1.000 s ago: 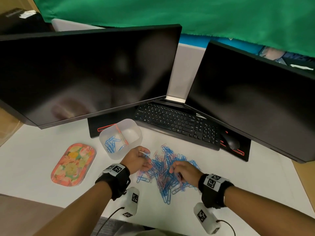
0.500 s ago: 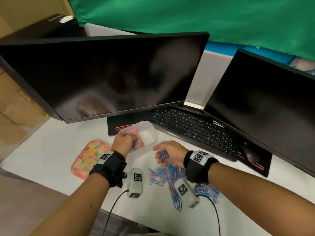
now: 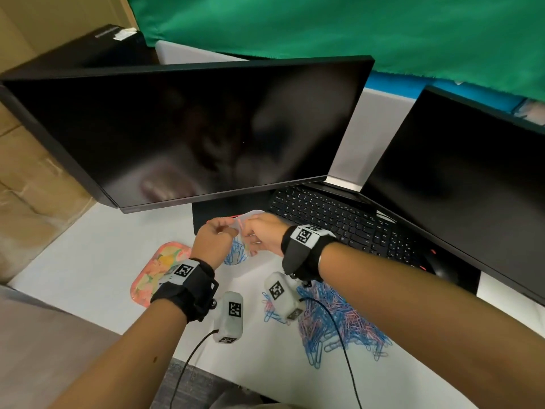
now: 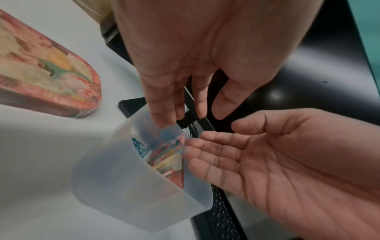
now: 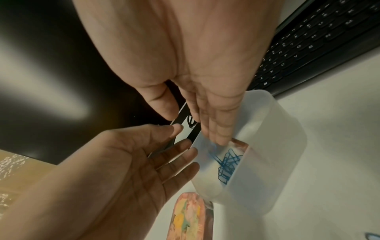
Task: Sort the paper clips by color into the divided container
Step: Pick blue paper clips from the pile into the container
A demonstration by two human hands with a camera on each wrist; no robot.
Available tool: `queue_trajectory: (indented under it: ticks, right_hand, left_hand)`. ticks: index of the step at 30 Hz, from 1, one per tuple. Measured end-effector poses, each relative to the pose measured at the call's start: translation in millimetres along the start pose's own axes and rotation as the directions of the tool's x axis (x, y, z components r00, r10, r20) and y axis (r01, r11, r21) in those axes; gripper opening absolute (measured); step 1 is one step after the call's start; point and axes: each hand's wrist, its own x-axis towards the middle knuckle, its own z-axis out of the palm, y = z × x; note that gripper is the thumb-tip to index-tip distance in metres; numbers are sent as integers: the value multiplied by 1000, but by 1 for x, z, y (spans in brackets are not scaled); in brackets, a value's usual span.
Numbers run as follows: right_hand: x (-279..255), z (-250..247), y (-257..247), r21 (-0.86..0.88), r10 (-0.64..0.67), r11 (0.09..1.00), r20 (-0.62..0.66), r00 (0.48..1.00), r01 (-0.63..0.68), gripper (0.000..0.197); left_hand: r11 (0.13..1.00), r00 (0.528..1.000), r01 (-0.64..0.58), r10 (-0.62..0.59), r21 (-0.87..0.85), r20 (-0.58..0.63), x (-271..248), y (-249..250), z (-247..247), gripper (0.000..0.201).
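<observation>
A translucent white divided container [image 3: 250,215] stands on the desk in front of the keyboard. Blue clips [image 5: 226,164] lie in one compartment, beside a floral divider [image 4: 166,160]. My left hand [image 3: 216,240] hovers at the container's left rim with straight fingers [image 4: 162,116] and holds nothing. My right hand [image 3: 259,234] reaches in from the right; its straight fingertips [image 5: 218,138] dip into the blue compartment. No clip shows in either hand. A loose pile of blue and pink clips [image 3: 339,323] lies under my right forearm.
A floral tray [image 3: 153,270] lies left of the container. A black keyboard [image 3: 339,219] and two dark monitors [image 3: 206,128] stand close behind. A mouse [image 3: 442,270] sits at the right. Wrist camera cables [image 3: 339,335] trail over the clip pile.
Both hands left the clip pile and came up to the container, the left arriving first, the right after it. The head view has swung left.
</observation>
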Motion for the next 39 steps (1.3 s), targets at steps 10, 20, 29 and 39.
queue_trajectory:
  ticks: [10, 20, 29, 39]
  right_hand:
    - [-66, -70, 72, -422, -159, 902, -122, 980, 94, 20]
    - [-120, -87, 185, -876, -190, 390, 225, 956, 284, 22]
    - [-119, -79, 218, -878, -263, 248, 346, 901, 409, 33]
    - [-113, -83, 236, -863, -395, 125, 410, 823, 490, 7]
  left_hand:
    - [822, 869, -396, 191, 410, 457, -36, -17, 43, 23]
    - [318, 618, -737, -37, 596, 785, -61, -83, 74, 30]
    - [263, 642, -742, 13, 616, 767, -56, -91, 83, 22]
    - [378, 704, -680, 100, 628, 703, -50, -98, 66, 21]
